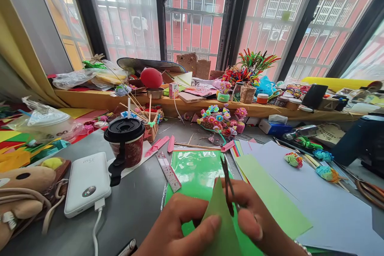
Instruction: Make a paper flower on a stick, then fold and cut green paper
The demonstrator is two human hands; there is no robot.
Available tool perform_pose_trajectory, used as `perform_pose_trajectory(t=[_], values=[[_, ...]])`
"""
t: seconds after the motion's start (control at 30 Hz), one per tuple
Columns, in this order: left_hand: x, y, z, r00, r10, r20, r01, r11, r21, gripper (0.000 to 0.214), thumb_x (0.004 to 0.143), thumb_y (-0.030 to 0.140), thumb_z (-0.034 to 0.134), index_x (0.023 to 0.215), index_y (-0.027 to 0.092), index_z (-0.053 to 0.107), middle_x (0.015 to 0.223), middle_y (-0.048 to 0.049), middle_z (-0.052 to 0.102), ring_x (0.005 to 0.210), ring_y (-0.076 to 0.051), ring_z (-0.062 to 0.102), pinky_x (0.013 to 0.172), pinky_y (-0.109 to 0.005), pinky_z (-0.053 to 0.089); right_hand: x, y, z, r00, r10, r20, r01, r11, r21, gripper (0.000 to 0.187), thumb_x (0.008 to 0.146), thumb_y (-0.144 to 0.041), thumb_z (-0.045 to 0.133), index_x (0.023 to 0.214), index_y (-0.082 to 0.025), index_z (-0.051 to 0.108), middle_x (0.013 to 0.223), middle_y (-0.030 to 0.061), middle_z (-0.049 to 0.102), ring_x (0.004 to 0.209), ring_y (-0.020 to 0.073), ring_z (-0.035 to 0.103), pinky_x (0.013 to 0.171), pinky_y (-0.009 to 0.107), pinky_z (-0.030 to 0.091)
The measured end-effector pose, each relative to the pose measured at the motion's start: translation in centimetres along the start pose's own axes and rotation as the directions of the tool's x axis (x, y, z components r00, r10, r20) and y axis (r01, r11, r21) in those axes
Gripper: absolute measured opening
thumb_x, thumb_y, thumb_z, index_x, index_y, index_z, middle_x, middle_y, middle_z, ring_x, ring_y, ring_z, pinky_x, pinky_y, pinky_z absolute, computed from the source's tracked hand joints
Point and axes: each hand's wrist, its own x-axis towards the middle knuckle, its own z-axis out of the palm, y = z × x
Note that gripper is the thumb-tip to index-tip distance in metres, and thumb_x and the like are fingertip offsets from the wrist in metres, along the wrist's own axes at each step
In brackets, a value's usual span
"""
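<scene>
My left hand (177,224) pinches a light green paper piece (222,224) between thumb and fingers at the bottom centre. My right hand (258,216) grips small dark scissors (227,182), whose blades point up and away and cut into the top of the paper. Both hands hover over a glossy green sheet (195,172) lying on the grey table. A pale green paper strip (270,192) lies just right of the hands.
A ruler (168,171) lies left of the green sheet. A lidded cup (126,142) and a white power bank (87,182) stand at left. White sheets (315,200) and small paper flowers (294,159) lie at right. The window ledge (192,106) is crowded with craft items.
</scene>
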Motion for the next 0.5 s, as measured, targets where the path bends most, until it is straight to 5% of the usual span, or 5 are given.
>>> perform_pose_trajectory(t=[0.07, 0.17, 0.3, 0.5], values=[[0.6, 0.0, -0.3, 1.000, 0.022, -0.003, -0.022, 0.998, -0.055, 0.038, 0.074, 0.042, 0.045, 0.052, 0.015, 0.059, 0.050, 0.0021, 0.043, 0.053, -0.010, 0.039, 0.050, -0.017, 0.035, 0.7, 0.2, -1.1, 0.994, -0.065, -0.091, 0.063, 0.998, -0.023, 0.064, 0.064, -0.074, 0.031, 0.047, -0.015, 0.049, 0.056, -0.0009, 0.041, 0.054, 0.0113, 0.038, 0.053, 0.024, 0.032], [1.7, -0.1, -1.2, 1.000, 0.002, -0.021, -0.006, 0.978, -0.207, 0.035, 0.075, 0.042, 0.045, 0.058, 0.013, 0.054, 0.050, 0.0034, 0.038, 0.046, -0.007, 0.036, 0.039, -0.016, 0.028, 0.7, 0.8, -2.9, 0.972, -0.015, -0.233, 0.001, 0.998, -0.059, 0.054, 0.073, -0.063, 0.039, 0.053, -0.015, 0.055, 0.059, -0.0002, 0.043, 0.059, 0.0124, 0.041, 0.057, 0.025, 0.032], [3.0, -0.2, -2.5, 0.995, 0.004, -0.101, -0.028, 0.969, -0.246, 0.031, 0.073, 0.041, 0.048, 0.060, 0.013, 0.052, 0.051, 0.0038, 0.040, 0.044, -0.007, 0.038, 0.036, -0.014, 0.027, -0.7, 1.5, -3.7, 0.974, 0.174, -0.146, -0.182, 0.982, -0.042, 0.034, 0.070, -0.047, 0.056, 0.062, -0.015, 0.059, 0.068, 0.0003, 0.044, 0.062, 0.0118, 0.042, 0.056, 0.024, 0.033], [4.4, 0.1, -3.5, 0.987, 0.046, -0.153, -0.073, 0.980, -0.183, 0.033, 0.071, 0.046, 0.049, 0.060, 0.014, 0.053, 0.050, 0.0036, 0.045, 0.043, -0.008, 0.043, 0.036, -0.016, 0.030, -1.0, 1.7, -2.1, 0.977, 0.205, -0.063, -0.210, 0.974, -0.084, 0.023, 0.067, -0.038, 0.062, 0.061, -0.016, 0.056, 0.068, -0.0013, 0.045, 0.060, 0.0105, 0.040, 0.055, 0.023, 0.032]])
